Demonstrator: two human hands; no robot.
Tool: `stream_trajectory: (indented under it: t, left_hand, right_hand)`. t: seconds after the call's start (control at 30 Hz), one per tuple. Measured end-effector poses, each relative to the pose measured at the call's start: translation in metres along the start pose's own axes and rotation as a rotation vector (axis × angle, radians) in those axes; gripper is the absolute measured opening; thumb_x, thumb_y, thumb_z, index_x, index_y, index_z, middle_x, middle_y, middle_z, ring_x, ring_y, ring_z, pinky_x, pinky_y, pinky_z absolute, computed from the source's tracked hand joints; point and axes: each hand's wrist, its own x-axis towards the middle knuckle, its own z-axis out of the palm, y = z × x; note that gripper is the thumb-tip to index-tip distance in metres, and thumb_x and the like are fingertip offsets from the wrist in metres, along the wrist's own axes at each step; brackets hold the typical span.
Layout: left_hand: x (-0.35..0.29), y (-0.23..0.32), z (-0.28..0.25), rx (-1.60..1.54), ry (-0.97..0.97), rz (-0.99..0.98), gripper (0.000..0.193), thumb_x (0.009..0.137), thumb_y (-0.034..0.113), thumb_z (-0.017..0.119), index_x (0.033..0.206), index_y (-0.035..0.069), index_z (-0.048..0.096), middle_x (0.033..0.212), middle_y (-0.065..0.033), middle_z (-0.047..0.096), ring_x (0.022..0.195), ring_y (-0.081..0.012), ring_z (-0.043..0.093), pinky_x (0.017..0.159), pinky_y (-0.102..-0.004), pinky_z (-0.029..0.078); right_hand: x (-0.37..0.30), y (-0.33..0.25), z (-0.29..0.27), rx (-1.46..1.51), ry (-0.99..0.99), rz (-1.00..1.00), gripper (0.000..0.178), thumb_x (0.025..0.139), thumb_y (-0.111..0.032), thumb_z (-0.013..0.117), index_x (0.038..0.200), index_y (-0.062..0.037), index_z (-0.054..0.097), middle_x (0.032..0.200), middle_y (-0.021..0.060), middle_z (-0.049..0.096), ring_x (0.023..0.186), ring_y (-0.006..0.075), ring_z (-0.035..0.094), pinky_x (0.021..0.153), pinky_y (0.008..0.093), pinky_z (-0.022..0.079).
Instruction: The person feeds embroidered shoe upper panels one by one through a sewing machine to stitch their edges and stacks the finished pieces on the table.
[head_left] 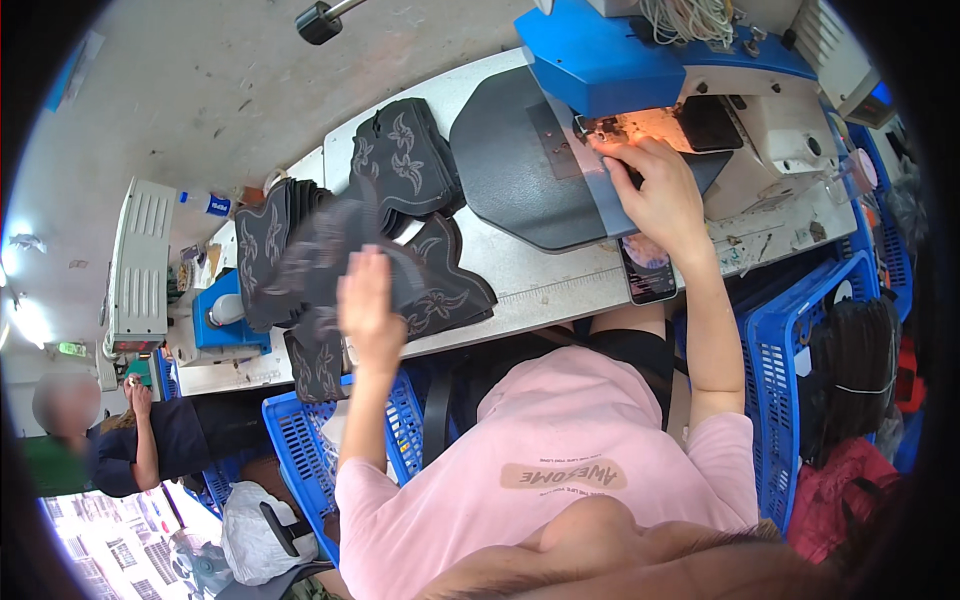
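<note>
My left hand (370, 310), smeared by motion, is at a dark embroidered panel (335, 245), also blurred, which appears to be in its grip above the stacks. Around it lie piles of similar black panels with pale stitched patterns: one stack (405, 155) behind, another (440, 285) to the right. My right hand (655, 190) is at the lit needle area of a blue and white sewing machine (610, 75). Its fingers are bent and drawn together; whatever they pinch is too small to make out. Below that hand is the black work plate (510, 160).
A phone (650, 270) lies at the table's front edge under my right wrist. Blue plastic baskets stand left (405, 425) and right (775, 370) of me, the right one with dark bundled pieces. Another person (140, 440) sits at far left near a second machine.
</note>
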Motion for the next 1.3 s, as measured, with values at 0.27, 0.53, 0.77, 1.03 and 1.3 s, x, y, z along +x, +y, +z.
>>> stream_trajectory:
  t: [0.27, 0.53, 0.77, 1.03, 1.3]
  left_hand:
    - [-0.019, 0.031, 0.076, -0.327, -0.205, -0.014, 0.029, 0.085, 0.024, 0.069, 0.105, 0.004, 0.069, 0.119, -0.0150, 0.063, 0.108, -0.0333, 0.061, 0.093, -0.0398, 0.049]
    - [0.069, -0.024, 0.124, -0.105, -0.037, -0.013, 0.024, 0.078, 0.012, 0.072, 0.097, 0.004, 0.061, 0.119, -0.0113, 0.059, 0.111, -0.0328, 0.057, 0.090, -0.0399, 0.049]
    - [0.076, -0.064, 0.130, -0.281, -0.242, -0.090, 0.027, 0.078, 0.017, 0.075, 0.102, 0.006, 0.072, 0.122, -0.0120, 0.065, 0.113, -0.0307, 0.061, 0.091, -0.0380, 0.050]
    - [0.085, -0.069, 0.128, -0.394, -0.370, -0.158, 0.027, 0.078, 0.018, 0.076, 0.103, 0.009, 0.075, 0.122, -0.0071, 0.064, 0.108, -0.0250, 0.063, 0.091, -0.0333, 0.050]
    - [0.088, -0.076, 0.125, -0.343, -0.399, -0.075, 0.034, 0.070, 0.019, 0.080, 0.103, 0.009, 0.075, 0.122, -0.0061, 0.063, 0.116, -0.0253, 0.057, 0.098, -0.0358, 0.046]
  right_hand:
    - [-0.006, 0.003, -0.008, -0.010, -0.001, 0.034, 0.019, 0.087, -0.014, 0.062, 0.102, -0.0099, 0.072, 0.081, 0.0103, 0.061, 0.085, 0.0283, 0.060, 0.079, 0.0386, 0.047]
    - [-0.003, -0.002, -0.004, 0.003, -0.009, 0.053, 0.018, 0.087, -0.015, 0.061, 0.100, -0.0090, 0.072, 0.082, 0.0112, 0.061, 0.085, 0.0290, 0.060, 0.078, 0.0391, 0.048]
    - [-0.002, 0.004, 0.002, 0.006, 0.011, 0.014, 0.017, 0.085, -0.014, 0.061, 0.096, -0.0064, 0.072, 0.082, 0.0122, 0.062, 0.084, 0.0306, 0.061, 0.076, 0.0406, 0.048]
    - [-0.001, 0.004, 0.001, 0.030, 0.004, 0.005, 0.017, 0.086, -0.014, 0.061, 0.096, -0.0068, 0.072, 0.081, 0.0119, 0.063, 0.083, 0.0307, 0.061, 0.077, 0.0397, 0.049]
    - [-0.002, 0.005, 0.002, 0.029, 0.017, -0.024, 0.017, 0.086, -0.014, 0.060, 0.096, -0.0081, 0.073, 0.079, 0.0107, 0.062, 0.080, 0.0294, 0.061, 0.075, 0.0390, 0.050]
